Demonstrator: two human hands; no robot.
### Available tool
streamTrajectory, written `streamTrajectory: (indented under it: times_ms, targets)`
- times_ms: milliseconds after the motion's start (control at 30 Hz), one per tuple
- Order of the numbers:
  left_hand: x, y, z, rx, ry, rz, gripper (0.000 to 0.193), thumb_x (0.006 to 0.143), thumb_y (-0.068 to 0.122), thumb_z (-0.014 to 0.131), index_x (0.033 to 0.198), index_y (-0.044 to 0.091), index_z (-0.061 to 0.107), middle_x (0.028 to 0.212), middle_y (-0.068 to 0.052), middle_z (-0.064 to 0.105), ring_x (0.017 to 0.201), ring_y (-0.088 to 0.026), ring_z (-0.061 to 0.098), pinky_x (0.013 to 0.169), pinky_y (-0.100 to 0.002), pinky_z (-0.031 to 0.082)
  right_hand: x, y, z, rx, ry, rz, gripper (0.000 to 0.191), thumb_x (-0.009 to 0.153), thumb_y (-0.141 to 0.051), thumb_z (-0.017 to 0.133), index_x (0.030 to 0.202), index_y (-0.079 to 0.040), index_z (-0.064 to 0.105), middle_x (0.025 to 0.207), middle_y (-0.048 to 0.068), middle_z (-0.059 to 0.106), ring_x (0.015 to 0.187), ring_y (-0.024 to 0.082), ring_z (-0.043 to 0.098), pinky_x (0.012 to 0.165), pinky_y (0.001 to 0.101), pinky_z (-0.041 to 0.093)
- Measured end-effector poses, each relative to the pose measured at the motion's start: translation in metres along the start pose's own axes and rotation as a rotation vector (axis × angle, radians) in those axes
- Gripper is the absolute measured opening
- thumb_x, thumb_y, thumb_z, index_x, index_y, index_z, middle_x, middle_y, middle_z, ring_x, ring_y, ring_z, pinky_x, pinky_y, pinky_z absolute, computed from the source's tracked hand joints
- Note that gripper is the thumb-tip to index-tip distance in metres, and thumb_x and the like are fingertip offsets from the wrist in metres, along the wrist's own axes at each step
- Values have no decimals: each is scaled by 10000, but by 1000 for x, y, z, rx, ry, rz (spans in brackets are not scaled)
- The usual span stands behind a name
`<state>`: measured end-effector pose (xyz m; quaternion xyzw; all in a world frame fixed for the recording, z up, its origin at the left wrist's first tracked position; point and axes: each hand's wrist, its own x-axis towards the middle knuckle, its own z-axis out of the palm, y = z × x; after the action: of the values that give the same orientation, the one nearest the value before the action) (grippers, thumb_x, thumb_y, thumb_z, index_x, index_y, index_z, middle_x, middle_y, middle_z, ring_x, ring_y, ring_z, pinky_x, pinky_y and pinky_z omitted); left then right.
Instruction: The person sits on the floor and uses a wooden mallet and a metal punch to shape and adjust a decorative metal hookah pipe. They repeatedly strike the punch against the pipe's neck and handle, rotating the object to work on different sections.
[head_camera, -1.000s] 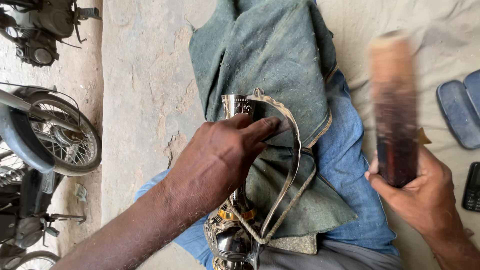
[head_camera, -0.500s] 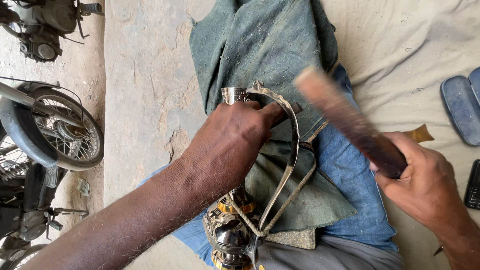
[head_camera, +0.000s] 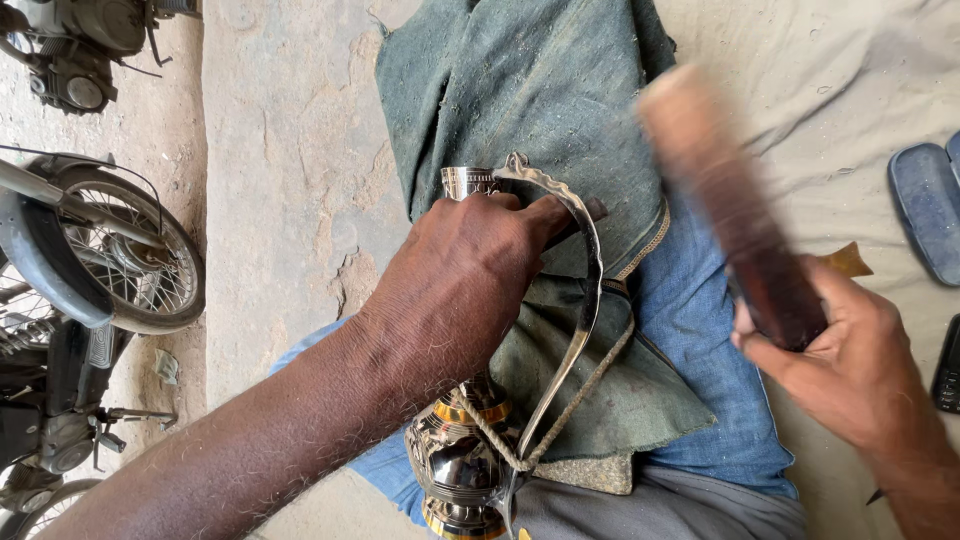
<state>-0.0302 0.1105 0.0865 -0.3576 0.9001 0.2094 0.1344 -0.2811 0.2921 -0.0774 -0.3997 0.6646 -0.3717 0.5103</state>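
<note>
Head view: a shiny metal jug (head_camera: 462, 470) lies across the person's lap on a green cloth (head_camera: 540, 90) — what it holds cannot be seen. The left hand (head_camera: 455, 290) presses palm-down around its neck, fingers curled. The right hand (head_camera: 850, 365) grips a wooden mallet (head_camera: 730, 200), fingers closed — raised, blurred.

Jug (head_camera: 462, 470): I see shiny silver metal, with gold bands at its belly and foot.
Jug handle (head_camera: 583, 300): silver, with a wavy edge.
Cord (head_camera: 560, 425): pale tan, twisted.
Cloth (head_camera: 540, 90): dull grey-green, speckled with pale lint, a tan stitched hem along one edge.
Trousers (head_camera: 705, 380): mid-blue denim.
Wooden tool (head_camera: 735, 210): in my right hand (head_camera: 850, 370), pale pinkish-brown at the far end, dark reddish-brown near the grip; blurred.
Sheet (head_camera: 800, 70): off-white, lightly stained.
Sandal (head_camera: 925, 215): dark blue.
Phone (head_camera: 947, 365): black.
Ground (head_camera: 280, 180): grey-beige concrete, cracked.
Motorbike wheel (head_camera: 105, 250): black tyre, grey mudguard, silver spokes.
</note>
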Motion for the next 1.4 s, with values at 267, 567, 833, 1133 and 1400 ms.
streamTrajectory:
  times_ms: [267,567,833,1133,1400]
  targets:
    - [-4,-3,1,25,96,79,612,787,-95,586,1371,87,596,760,-207,662,686,-374,710,589,-472,590,-9,5,17,108,0,66,452,763,146,689,1194,27,620,905,91,691,816,145,688,703,296,584]
    - [-7,-4,-2,-35,46,48,631,829,-146,549,1403,112,587,740,-205,656,713,-358,714,622,-476,593,-7,14,5,97,-48,19,460,785,145,732,1221,28,638,947,114,719,827,176,713,610,319,605]
    - [-5,-5,-2,-46,40,26,608,825,-123,561,1389,102,582,742,-212,657,710,-380,713,615,-486,589,-7,19,2,-22,-30,20,455,779,119,722,1202,-9,616,960,99,700,813,147,701,704,284,607]
    - [-9,-7,-4,-81,71,50,497,883,-72,568,1344,107,623,828,-210,680,778,-382,720,666,-484,595,-5,-13,10,-208,1,60,413,798,68,761,1191,0,652,929,106,704,797,170,735,702,313,607]
    - [-11,-11,-6,-143,69,64,452,921,39,619,1366,117,610,875,-183,679,751,-355,701,659,-460,585,-14,2,14,188,56,133,462,866,121,721,1307,1,652,959,144,735,632,222,669,449,366,522]
